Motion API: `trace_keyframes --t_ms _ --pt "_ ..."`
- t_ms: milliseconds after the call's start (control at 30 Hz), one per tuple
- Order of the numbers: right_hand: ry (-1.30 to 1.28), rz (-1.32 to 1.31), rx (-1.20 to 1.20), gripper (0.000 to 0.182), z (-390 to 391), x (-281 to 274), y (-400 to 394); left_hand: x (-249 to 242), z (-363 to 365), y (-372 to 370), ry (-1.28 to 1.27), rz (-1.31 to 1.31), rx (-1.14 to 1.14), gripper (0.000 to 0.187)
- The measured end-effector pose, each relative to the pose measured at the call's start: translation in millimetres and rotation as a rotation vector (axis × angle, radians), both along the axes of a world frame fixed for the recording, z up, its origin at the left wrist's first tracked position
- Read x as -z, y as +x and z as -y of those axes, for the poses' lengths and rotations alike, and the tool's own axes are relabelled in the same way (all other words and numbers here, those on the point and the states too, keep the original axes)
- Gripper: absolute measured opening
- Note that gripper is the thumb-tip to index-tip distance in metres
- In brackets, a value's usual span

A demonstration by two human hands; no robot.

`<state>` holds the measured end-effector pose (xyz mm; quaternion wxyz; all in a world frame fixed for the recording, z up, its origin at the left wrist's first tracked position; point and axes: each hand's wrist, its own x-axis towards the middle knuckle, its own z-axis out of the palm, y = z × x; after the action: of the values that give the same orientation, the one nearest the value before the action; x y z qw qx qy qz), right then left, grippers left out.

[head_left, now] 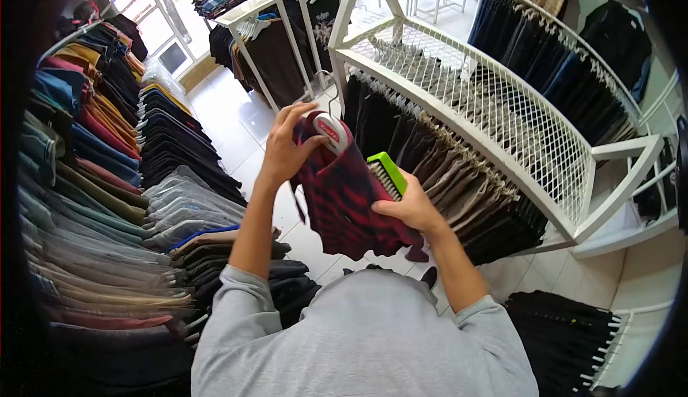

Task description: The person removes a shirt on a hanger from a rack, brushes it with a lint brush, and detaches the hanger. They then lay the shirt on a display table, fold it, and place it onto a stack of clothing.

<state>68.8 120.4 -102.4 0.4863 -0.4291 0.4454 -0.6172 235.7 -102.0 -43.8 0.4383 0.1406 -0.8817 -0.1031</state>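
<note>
A red and black patterned shirt (pixel 340 203) hangs in front of my body on a hanger (pixel 331 85) with a metal hook. Inside its collar shows a white piece with red lettering (pixel 331 132). My left hand (pixel 290 146) grips the shirt at the collar, thumb on the front and fingers behind. In my right hand (pixel 410 207) is a green scrubbing brush (pixel 388 175), its pale bristles facing the shirt's right side. The right thumb lies across the lower end of the brush, over the cloth.
To the left, folded and hanging clothes (pixel 107 132) fill long racks, some under clear plastic. A white metal rack with a mesh top (pixel 459 82) stands close on the right, trousers (pixel 444 160) hanging below it. Black garments (pixel 559 340) hang at lower right. White floor tiles (pixel 236 121) run between.
</note>
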Motion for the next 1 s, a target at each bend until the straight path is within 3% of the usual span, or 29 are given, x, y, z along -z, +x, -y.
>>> trace_keyframes --t_ms 100,133,200,233,367,433,533,600,667,733,833,900,1000 --pt "-0.035 -0.044 0.311 0.051 14 37 24 47 -21 -2 0.658 -0.060 -0.032 0.041" --pt "-0.031 -0.031 0.315 0.051 15 37 30 61 -30 -5 0.923 -0.064 -0.015 0.039" --pt "0.066 -0.215 0.416 0.058 15 35 42 79 -56 -22 1.103 -0.201 0.032 0.044" --pt "0.067 -0.293 0.439 0.065 16 33 48 67 -61 -24 1.058 -0.061 -0.032 0.047" --pt "0.066 -0.449 0.458 0.074 18 28 68 70 -56 -25 1.034 -0.134 -0.178 0.049" --pt "-0.122 -0.480 0.435 0.074 24 29 77 67 -50 -15 1.072 -0.099 -0.356 0.055" --pt "-0.280 -0.431 0.392 0.067 38 35 83 47 -70 -13 1.072 -0.343 -0.309 0.061" --pt "-0.388 -0.441 0.474 0.063 61 39 79 32 -75 -4 1.015 -0.322 -0.278 0.061" --pt "-0.487 -0.617 0.556 0.067 87 36 64 28 -79 9 0.964 -0.304 -0.253 0.061" --pt "-0.612 -0.954 0.732 0.078 123 42 29 28 -77 28 1.172 -0.267 -0.234 0.061" --pt "-0.333 -0.938 0.961 0.070 170 56 -39 19 -79 61 1.132 -0.280 -0.207 0.059" --pt "0.114 -0.882 0.999 0.064 171 66 -71 0 -95 81 1.132 -0.227 -0.237 0.056" --pt "-0.199 -0.810 1.146 0.063 148 53 -58 1 -105 90 0.952 -0.222 -0.201 0.055"
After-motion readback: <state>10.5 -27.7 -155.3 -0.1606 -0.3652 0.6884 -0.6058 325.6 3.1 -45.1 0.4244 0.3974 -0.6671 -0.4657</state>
